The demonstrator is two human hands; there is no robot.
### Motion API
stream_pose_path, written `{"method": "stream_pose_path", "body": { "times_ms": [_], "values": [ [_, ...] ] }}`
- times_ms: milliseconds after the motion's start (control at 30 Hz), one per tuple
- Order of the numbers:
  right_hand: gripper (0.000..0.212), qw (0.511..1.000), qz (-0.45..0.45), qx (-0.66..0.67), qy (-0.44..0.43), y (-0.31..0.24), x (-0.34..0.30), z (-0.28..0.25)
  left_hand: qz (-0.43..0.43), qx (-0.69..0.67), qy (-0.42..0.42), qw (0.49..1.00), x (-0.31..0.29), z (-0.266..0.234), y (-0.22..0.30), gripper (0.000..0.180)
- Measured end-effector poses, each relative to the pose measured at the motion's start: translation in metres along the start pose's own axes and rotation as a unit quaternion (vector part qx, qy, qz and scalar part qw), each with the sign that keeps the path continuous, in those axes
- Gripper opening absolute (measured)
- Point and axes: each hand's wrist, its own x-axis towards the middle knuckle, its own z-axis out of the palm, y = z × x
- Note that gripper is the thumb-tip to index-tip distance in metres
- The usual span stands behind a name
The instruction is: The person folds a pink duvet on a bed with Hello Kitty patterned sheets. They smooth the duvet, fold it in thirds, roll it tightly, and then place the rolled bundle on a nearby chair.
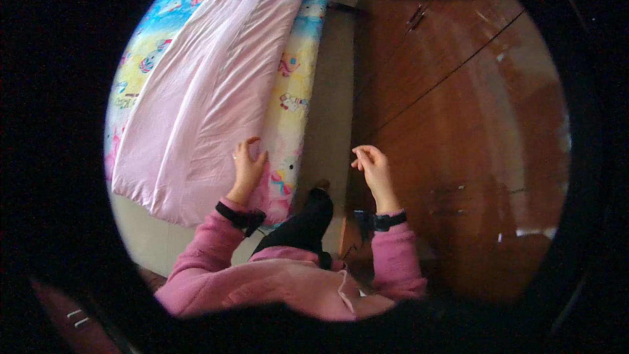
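Observation:
My left hand [249,165] hovers over the near right part of a pink quilt [196,111], its fingers curved and its thumb apart, with nothing held. The quilt lies lengthwise, with long creases, on a cartoon-printed mattress [295,92] in blue, yellow and pink. Whether my left fingertips touch the cloth I cannot tell. My right hand [373,165] is held up in the air, in front of brown wooden cabinet doors [452,124]. Its fingers are loosely bent with a small gap between them, and no object shows in it. Black bands circle both wrists.
Glossy cabinet doors with dark seams and a metal handle [415,17] fill the right side. A narrow strip of pale floor [331,98] runs between mattress and cabinet. My dark-trousered leg [301,226] and foot stand at its near end.

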Motion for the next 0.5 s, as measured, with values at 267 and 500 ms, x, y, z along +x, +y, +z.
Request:
{"method": "stream_pose_path", "body": {
  "times_ms": [267, 500],
  "values": [
    [0.011, 0.980, -0.060, -0.133, -0.134, -0.009, 0.286, -0.032, -0.092, -0.124, 0.038, 0.987, 0.154, 0.069, -0.019, 0.024],
    [0.012, 0.986, 0.026, -0.056, -0.156, -0.025, 0.514, -0.053, -0.138, -0.135, 0.042, 0.980, 0.307, 0.124, 0.018, 0.020]
  ]
}}
